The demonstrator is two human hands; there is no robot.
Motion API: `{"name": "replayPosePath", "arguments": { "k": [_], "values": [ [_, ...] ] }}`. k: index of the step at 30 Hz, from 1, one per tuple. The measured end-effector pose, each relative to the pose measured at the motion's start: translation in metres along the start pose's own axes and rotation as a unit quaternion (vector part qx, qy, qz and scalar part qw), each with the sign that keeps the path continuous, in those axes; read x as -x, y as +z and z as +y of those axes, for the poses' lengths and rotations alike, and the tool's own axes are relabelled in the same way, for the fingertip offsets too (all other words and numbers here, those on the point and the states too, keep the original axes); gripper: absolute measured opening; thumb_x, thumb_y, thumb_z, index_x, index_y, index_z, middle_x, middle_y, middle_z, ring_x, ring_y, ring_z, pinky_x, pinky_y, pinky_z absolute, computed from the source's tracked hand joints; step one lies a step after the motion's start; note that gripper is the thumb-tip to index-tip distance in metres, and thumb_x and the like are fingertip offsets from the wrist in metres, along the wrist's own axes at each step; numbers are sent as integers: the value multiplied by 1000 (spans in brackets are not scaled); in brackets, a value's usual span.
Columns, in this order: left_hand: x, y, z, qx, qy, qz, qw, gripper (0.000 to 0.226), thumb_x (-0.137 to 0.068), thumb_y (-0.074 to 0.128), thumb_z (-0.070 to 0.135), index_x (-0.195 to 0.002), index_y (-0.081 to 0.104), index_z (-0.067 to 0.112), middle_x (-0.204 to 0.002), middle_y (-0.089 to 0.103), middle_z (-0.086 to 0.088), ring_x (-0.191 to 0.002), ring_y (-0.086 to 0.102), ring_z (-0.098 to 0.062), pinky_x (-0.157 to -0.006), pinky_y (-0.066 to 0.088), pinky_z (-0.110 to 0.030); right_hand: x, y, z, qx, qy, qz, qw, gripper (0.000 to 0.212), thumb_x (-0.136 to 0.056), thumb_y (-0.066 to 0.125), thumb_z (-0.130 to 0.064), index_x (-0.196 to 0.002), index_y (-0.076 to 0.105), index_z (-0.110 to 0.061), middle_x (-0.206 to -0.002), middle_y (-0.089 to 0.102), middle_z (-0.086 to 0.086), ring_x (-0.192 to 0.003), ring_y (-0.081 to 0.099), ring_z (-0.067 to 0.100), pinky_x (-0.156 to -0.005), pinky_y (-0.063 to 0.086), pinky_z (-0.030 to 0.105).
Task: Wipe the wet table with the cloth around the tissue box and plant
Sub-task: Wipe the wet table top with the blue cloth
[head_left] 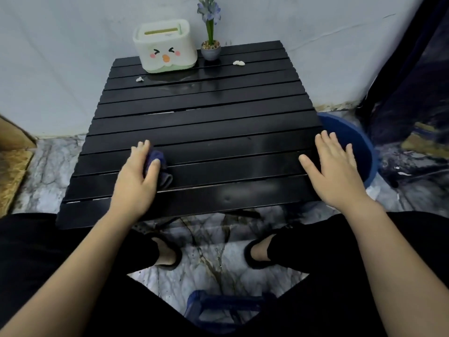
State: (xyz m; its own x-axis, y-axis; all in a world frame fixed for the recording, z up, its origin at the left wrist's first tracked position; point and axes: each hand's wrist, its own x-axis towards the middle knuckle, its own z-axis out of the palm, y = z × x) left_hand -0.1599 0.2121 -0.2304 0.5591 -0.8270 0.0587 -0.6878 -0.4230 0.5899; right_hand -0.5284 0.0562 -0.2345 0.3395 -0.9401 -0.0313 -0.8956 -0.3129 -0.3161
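Observation:
A black slatted table [206, 122] stands in front of me, with a wet sheen on its far slats. A white tissue box [165, 46] with a cartoon face sits at the far left. Beside it to the right stands a small potted plant [211, 48] with purple flowers. My left hand [137, 176] is closed on a bunched dark blue cloth [161, 170], pressed on the near left slats. My right hand [335, 171] lies flat, fingers spread, on the near right edge and holds nothing.
Two small white scraps lie on the far slats, one [139, 79] left of the box's front, one [239, 63] right of the plant. A blue basin [357, 147] sits on the floor at the table's right. A blue stool [228, 310] is under me. Walls are close behind.

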Motion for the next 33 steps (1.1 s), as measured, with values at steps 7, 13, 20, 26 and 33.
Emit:
{"name": "replayPosePath", "arguments": {
  "k": [7,13,20,26,33],
  "values": [
    [-9,53,57,-180,94,-37,978,69,-105,34,37,-155,12,-6,-164,11,-26,-153,9,-39,-125,12,-48,4,5,-1,45,33,-1,998,83,-102,21,-59,-160,8,-2,-170,2,15,-157,0,27,-127,6,47],
    [-43,120,141,-159,241,-102,952,68,-104,30,37,-155,13,-5,-164,11,-25,-154,8,-37,-126,10,-44,4,6,-4,54,35,0,998,82,-102,19,-58,-160,7,-1,-170,1,15,-157,-2,27,-127,9,47],
    [-80,185,240,-152,424,-192,872,59,-105,34,33,-153,26,-1,-161,28,-19,-150,19,-34,-122,15,-44,5,6,-6,69,37,9,997,80,-103,20,-56,-160,8,-2,-170,2,15,-158,-1,26,-127,11,47],
    [-87,192,260,32,335,-260,905,38,-105,38,28,-137,52,13,-152,41,-18,-147,26,-44,-113,30,-51,4,6,-6,62,36,9,997,78,-103,21,-56,-161,7,-4,-170,1,12,-158,-2,23,-127,10,46],
    [-116,119,166,87,160,-42,982,43,-102,41,32,-142,50,20,-155,41,-20,-140,42,-39,-108,39,-41,3,7,-4,45,34,11,998,80,-102,19,-57,-161,6,-5,-170,-1,11,-157,-5,22,-128,7,44]
  ]
}}
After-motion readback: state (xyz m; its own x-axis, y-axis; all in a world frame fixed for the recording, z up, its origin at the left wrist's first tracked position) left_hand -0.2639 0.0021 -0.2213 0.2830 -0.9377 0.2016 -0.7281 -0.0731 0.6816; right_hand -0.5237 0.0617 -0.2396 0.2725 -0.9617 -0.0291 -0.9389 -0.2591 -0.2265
